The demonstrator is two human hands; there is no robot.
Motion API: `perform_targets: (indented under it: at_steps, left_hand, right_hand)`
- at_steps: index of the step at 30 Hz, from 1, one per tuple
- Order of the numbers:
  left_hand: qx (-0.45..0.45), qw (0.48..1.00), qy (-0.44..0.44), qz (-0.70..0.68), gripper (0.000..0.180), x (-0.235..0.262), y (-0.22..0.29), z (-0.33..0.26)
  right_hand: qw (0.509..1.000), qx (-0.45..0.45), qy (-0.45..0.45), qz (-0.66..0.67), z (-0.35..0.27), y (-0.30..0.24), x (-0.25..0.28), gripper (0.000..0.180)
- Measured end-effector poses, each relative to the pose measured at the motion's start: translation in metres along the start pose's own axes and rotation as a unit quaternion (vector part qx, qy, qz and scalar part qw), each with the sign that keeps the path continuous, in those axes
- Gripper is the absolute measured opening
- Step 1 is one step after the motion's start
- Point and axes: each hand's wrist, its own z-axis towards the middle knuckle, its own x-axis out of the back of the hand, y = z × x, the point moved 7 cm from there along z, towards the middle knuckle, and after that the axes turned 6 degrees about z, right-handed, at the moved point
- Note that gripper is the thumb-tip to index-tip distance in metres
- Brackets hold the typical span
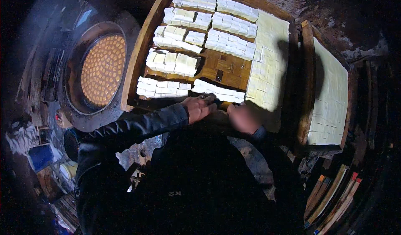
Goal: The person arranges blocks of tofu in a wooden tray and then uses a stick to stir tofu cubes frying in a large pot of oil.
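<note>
A short row of white tofu blocks [218, 91] lies near the front edge of a large wooden tray [227, 70]. At that row's near left side, my left hand [199, 109] has its fingers bent against the blocks. My right hand [243, 118] is closed at the near right side of the same row; part of it is blurred, and its fingertips are partly hidden. Another row of cut tofu [163, 87] sits just left of my left hand. Further rows of tofu [232, 42] stretch toward the tray's far side.
A flat scored tofu sheet [267, 67] covers the tray's right side. Beyond it stands a second wooden tray [308, 67] holding another sheet [330, 93]. On the left, a big round pan [75, 88] holds many small golden pieces [104, 70]. Wooden strips [338, 197] lie at lower right.
</note>
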Motion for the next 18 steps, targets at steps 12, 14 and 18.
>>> perform_targets:
  at_steps: [12,14,18]
  left_hand:
    - [0.049,0.976,-0.179,-0.116,0.041,0.015,0.002,0.011]
    - [0.104,0.965,-0.176,-0.166,0.04,0.009,-0.005,0.007]
    - [0.086,0.989,-0.059,-0.109,0.037,0.003,-0.008,-0.001]
  right_hand:
    - [0.998,0.069,0.001,0.01,-0.003,0.007,-0.012,0.029]
    - [0.995,0.096,-0.002,-0.003,-0.003,0.001,-0.011,0.026]
    - [0.997,0.075,-0.013,0.015,-0.001,0.009,-0.01,0.031]
